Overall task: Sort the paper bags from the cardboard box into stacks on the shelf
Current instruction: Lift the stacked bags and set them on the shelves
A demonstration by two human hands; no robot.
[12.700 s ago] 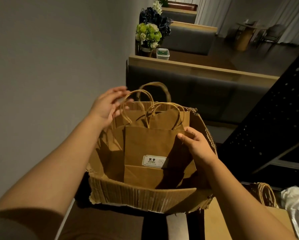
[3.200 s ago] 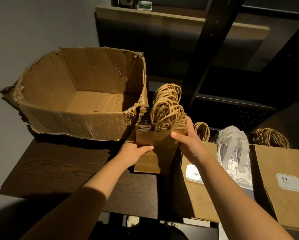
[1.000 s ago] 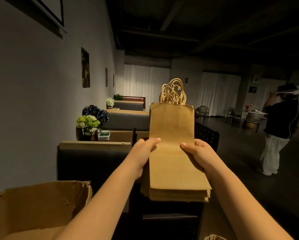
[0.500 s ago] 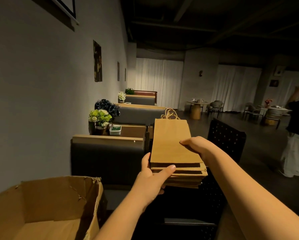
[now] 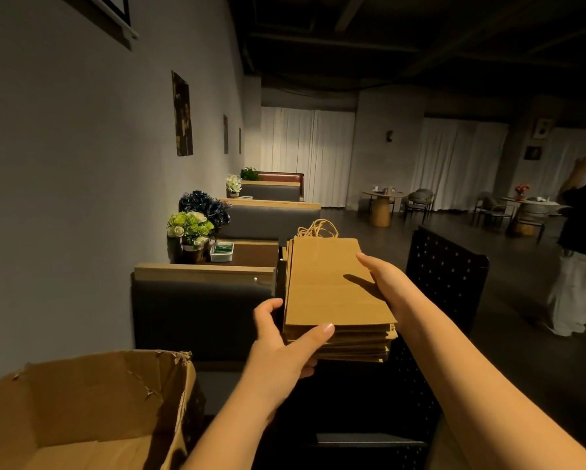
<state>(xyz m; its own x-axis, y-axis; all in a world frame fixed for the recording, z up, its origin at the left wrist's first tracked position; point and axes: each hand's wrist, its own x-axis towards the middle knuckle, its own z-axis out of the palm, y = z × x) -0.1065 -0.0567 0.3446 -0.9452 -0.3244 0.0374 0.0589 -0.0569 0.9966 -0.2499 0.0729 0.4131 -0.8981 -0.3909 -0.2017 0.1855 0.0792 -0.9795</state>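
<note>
A flat stack of brown paper bags [image 5: 329, 283] lies level at chest height, twine handles pointing away from me, over the top of the black shelf [image 5: 444, 266]. My left hand [image 5: 281, 347] grips the stack's near left corner, thumb on top. My right hand [image 5: 383, 283] holds its right edge, with the fingers resting on the top bag. Whether the stack rests on the shelf or hangs in my hands I cannot tell. The torn cardboard box [image 5: 91, 412] stands at the lower left, and the part of its inside that shows holds no bags.
A grey booth back [image 5: 200, 313] with a wooden ledge stands just behind the box. Flower pots [image 5: 191, 232] and a small white tray [image 5: 221, 251] sit on a table beyond. A person [image 5: 580, 245] stands on the open floor at far right.
The stack has swung from upright in front of me to lying flat and lower. My left hand has shifted from the side to the near corner. The person at right has drifted toward the frame's edge.
</note>
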